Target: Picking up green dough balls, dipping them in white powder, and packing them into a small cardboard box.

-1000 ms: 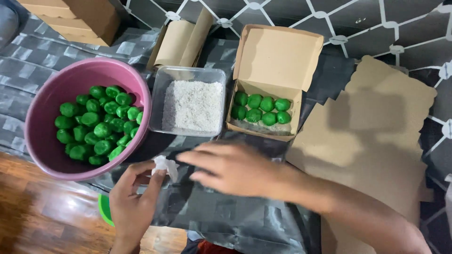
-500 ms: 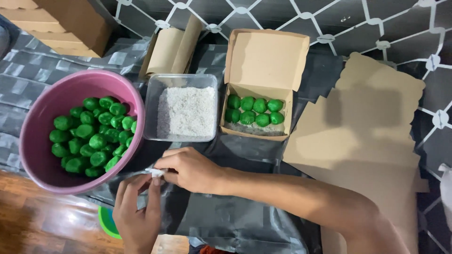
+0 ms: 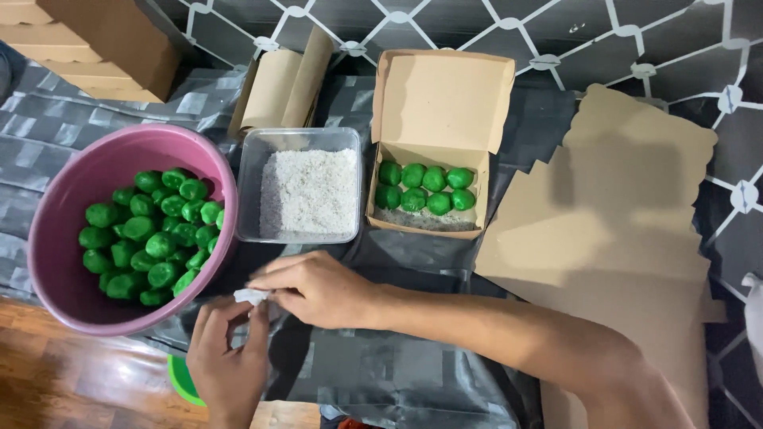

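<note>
My left hand (image 3: pixel 229 361) and my right hand (image 3: pixel 318 287) meet over the dark plastic sheet (image 3: pixel 397 365) and pinch a small white crumpled piece (image 3: pixel 251 296) between their fingertips. Just left of them stands a pink bowl (image 3: pixel 56 278) full of green balls (image 3: pixel 151 234). Behind the hands is a clear tub (image 3: pixel 246 191) of white shredded flakes (image 3: pixel 308 191). To its right an open brown cardboard box (image 3: pixel 441 87) holds two rows of green balls (image 3: pixel 423 187).
Flat brown cardboard sheets (image 3: pixel 612 238) lie at the right. Folded cardboard pieces (image 3: pixel 282 83) and a stack of brown boxes (image 3: pixel 103 36) sit at the back left. A green object (image 3: pixel 183 381) peeks out under my left hand. Wooden floor (image 3: pixel 71 381) shows at bottom left.
Both hands have shifted left toward the pink bowl, still pinching the small white piece. The camera view has moved slightly right and down.
</note>
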